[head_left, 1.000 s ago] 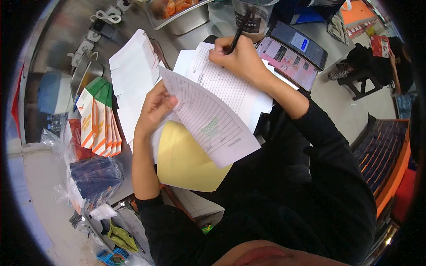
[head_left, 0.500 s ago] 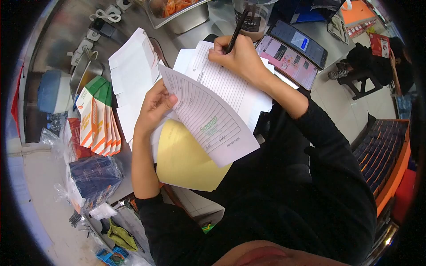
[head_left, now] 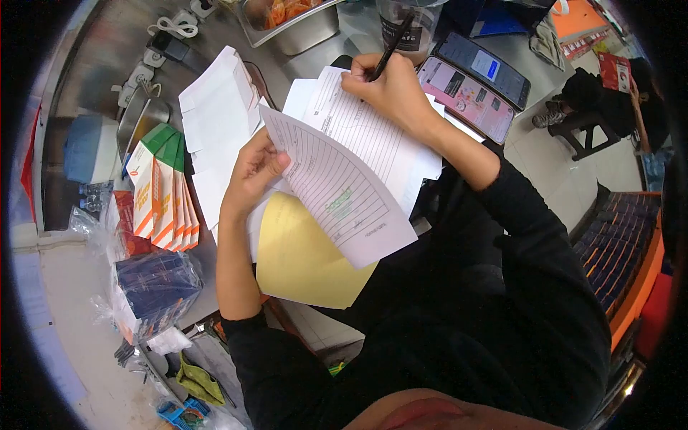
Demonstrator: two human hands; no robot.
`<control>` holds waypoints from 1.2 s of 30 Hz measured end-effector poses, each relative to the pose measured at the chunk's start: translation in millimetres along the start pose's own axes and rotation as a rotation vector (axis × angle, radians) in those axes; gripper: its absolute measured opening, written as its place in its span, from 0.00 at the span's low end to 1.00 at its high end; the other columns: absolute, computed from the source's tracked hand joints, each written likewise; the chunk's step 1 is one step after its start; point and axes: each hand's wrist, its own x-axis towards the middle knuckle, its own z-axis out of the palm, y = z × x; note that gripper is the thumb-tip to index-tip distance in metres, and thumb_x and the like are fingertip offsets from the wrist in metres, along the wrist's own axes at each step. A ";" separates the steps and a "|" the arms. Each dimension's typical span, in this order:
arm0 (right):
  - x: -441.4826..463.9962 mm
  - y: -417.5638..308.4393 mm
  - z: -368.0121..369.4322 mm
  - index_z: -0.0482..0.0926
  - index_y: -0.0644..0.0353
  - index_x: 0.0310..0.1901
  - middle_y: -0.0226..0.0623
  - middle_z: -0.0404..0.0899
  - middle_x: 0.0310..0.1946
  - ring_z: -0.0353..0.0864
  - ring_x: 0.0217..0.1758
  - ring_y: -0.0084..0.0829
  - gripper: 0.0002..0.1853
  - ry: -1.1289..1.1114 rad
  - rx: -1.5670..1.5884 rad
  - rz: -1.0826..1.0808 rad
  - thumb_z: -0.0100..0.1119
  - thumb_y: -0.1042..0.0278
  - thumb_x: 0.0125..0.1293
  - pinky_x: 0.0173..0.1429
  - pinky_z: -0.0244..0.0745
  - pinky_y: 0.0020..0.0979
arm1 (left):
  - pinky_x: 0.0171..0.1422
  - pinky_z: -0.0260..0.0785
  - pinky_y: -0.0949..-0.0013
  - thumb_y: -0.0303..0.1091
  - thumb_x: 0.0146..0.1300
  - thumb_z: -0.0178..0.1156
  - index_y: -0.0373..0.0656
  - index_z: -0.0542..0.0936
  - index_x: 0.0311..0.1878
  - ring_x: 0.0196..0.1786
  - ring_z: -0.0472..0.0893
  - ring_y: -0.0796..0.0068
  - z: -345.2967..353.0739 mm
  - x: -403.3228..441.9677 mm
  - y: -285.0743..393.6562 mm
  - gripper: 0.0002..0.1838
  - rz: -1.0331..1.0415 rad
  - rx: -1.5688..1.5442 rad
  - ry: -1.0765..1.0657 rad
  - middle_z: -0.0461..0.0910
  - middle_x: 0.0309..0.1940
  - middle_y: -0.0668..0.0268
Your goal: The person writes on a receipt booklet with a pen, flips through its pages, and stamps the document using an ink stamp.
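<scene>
My right hand (head_left: 390, 84) is closed round a black pen (head_left: 392, 49), its side resting on a lined white form (head_left: 365, 140). Between the thumb and fingers of my left hand (head_left: 254, 170), the edge of a lifted, curled printed sheet (head_left: 344, 201) with a green stamp is pinched. A yellow sheet (head_left: 304, 254) hangs below it. White papers (head_left: 218, 111) are spread left of the form. The pen's tip is hidden by my fingers.
Two phones (head_left: 466, 100) lie right of my right hand, near a plastic cup (head_left: 412, 32) and a metal food tray (head_left: 304, 32). Left are folded orange-green cartons (head_left: 168, 190) and a plastic-wrapped dark bundle (head_left: 158, 287). A person (head_left: 598, 97) is at the upper right.
The pen has tilted more to the right at its upper end as my right hand shifted slightly. My left hand keeps its hold on the lifted sheet.
</scene>
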 end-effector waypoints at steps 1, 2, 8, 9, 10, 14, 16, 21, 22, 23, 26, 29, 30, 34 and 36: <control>0.6 2.2 -0.1 0.71 0.65 0.23 0.30 0.70 0.17 0.68 0.25 0.16 0.16 -0.023 -0.002 -0.015 0.65 0.67 0.62 0.33 0.69 0.26 | 0.65 0.67 0.68 0.34 0.69 0.62 0.31 0.70 0.68 0.58 0.79 0.72 0.8 0.4 -0.7 0.28 0.005 0.004 0.003 0.80 0.56 0.59; 0.2 3.5 -0.4 0.71 0.65 0.23 0.31 0.70 0.17 0.68 0.25 0.16 0.16 -0.048 -0.005 -0.029 0.65 0.67 0.62 0.33 0.69 0.26 | 0.65 0.67 0.68 0.34 0.69 0.62 0.31 0.70 0.68 0.58 0.79 0.72 1.3 0.8 -0.5 0.28 -0.010 -0.005 -0.004 0.80 0.56 0.59; 0.3 4.5 0.7 0.71 0.66 0.23 0.30 0.70 0.17 0.68 0.26 0.16 0.16 -0.034 -0.007 -0.023 0.65 0.67 0.62 0.33 0.69 0.26 | 0.65 0.66 0.68 0.34 0.69 0.62 0.31 0.70 0.69 0.59 0.78 0.72 1.5 0.8 0.4 0.28 0.021 0.002 0.005 0.81 0.56 0.59; 0.1 4.8 1.1 0.71 0.66 0.23 0.30 0.70 0.17 0.68 0.25 0.16 0.16 -0.014 -0.006 -0.027 0.64 0.68 0.62 0.33 0.69 0.26 | 0.65 0.66 0.68 0.34 0.69 0.62 0.31 0.70 0.69 0.59 0.78 0.72 0.7 1.3 0.3 0.28 0.013 0.000 -0.005 0.80 0.56 0.59; -0.5 4.8 1.6 0.71 0.66 0.23 0.30 0.70 0.17 0.68 0.25 0.16 0.15 0.008 -0.005 -0.029 0.64 0.68 0.62 0.33 0.69 0.26 | 0.65 0.66 0.68 0.34 0.69 0.62 0.31 0.69 0.69 0.59 0.78 0.72 0.7 1.5 0.2 0.28 0.004 -0.002 -0.018 0.80 0.56 0.59; 1.7 -1.4 -3.0 0.77 0.69 0.24 0.42 0.78 0.18 0.78 0.23 0.29 0.13 0.010 0.012 0.047 0.66 0.68 0.58 0.37 0.76 0.33 | 0.65 0.67 0.68 0.34 0.69 0.62 0.31 0.69 0.69 0.59 0.78 0.72 0.7 0.3 0.7 0.29 0.002 -0.013 -0.008 0.80 0.56 0.59; 1.2 2.9 0.0 0.77 0.70 0.24 0.41 0.77 0.18 0.76 0.22 0.27 0.13 0.018 -0.018 -0.011 0.67 0.68 0.58 0.37 0.75 0.33 | 0.65 0.67 0.68 0.34 0.69 0.62 0.32 0.69 0.69 0.58 0.78 0.72 0.3 0.6 1.8 0.29 -0.011 0.002 -0.011 0.80 0.56 0.59; 0.3 0.6 -0.5 0.70 0.65 0.22 0.31 0.71 0.17 0.68 0.25 0.15 0.16 0.010 -0.021 -0.025 0.65 0.67 0.62 0.32 0.69 0.25 | 0.64 0.67 0.69 0.34 0.69 0.62 0.32 0.69 0.70 0.58 0.78 0.72 0.1 0.4 0.0 0.29 0.009 0.000 0.005 0.80 0.56 0.59; 1.5 4.1 1.8 0.70 0.65 0.22 0.31 0.71 0.17 0.68 0.25 0.15 0.16 0.006 -0.010 -0.038 0.65 0.67 0.62 0.32 0.69 0.25 | 0.64 0.67 0.69 0.34 0.69 0.63 0.32 0.69 0.70 0.58 0.78 0.72 1.6 0.6 -0.2 0.30 0.016 -0.006 0.009 0.80 0.56 0.59; 1.4 6.5 2.6 0.70 0.65 0.22 0.31 0.70 0.17 0.68 0.25 0.15 0.17 0.002 -0.001 -0.049 0.64 0.67 0.62 0.32 0.69 0.26 | 0.64 0.67 0.69 0.34 0.69 0.63 0.31 0.69 0.70 0.58 0.78 0.72 2.0 1.1 -0.2 0.30 0.007 -0.019 0.004 0.80 0.56 0.59; -1.6 0.6 -0.4 0.70 0.65 0.23 0.31 0.70 0.17 0.68 0.25 0.15 0.16 0.021 -0.031 -0.039 0.64 0.67 0.63 0.32 0.69 0.25 | 0.64 0.67 0.69 0.34 0.69 0.63 0.31 0.68 0.70 0.58 0.78 0.72 1.4 1.5 0.7 0.30 -0.020 -0.033 -0.006 0.80 0.56 0.59; -1.2 0.2 0.3 0.70 0.65 0.24 0.30 0.68 0.17 0.67 0.25 0.15 0.16 -0.001 -0.051 0.012 0.63 0.67 0.64 0.32 0.68 0.25 | 0.64 0.67 0.69 0.34 0.69 0.62 0.31 0.68 0.70 0.59 0.78 0.72 0.3 0.3 0.2 0.30 -0.028 -0.012 0.005 0.80 0.57 0.59; -1.3 0.5 0.4 0.71 0.65 0.23 0.28 0.69 0.17 0.67 0.25 0.14 0.16 0.014 -0.063 -0.007 0.63 0.67 0.64 0.32 0.68 0.25 | 0.64 0.67 0.69 0.34 0.69 0.62 0.31 0.68 0.71 0.59 0.78 0.72 0.2 0.6 -0.4 0.30 -0.025 -0.014 0.002 0.80 0.57 0.58; 1.1 7.0 -0.8 0.75 0.65 0.24 0.30 0.76 0.20 0.72 0.26 0.18 0.13 0.125 0.076 0.045 0.64 0.67 0.62 0.33 0.69 0.28 | 0.65 0.66 0.69 0.32 0.70 0.61 0.32 0.66 0.72 0.59 0.78 0.72 2.9 1.4 1.2 0.30 0.018 -0.012 0.005 0.79 0.58 0.59; 3.2 10.1 -13.3 0.78 0.62 0.24 0.28 0.79 0.22 0.72 0.27 0.17 0.12 0.202 0.255 0.056 0.64 0.66 0.63 0.31 0.68 0.28 | 0.65 0.66 0.69 0.31 0.70 0.60 0.32 0.66 0.72 0.60 0.78 0.72 8.0 3.9 4.0 0.30 0.026 0.000 0.023 0.79 0.58 0.60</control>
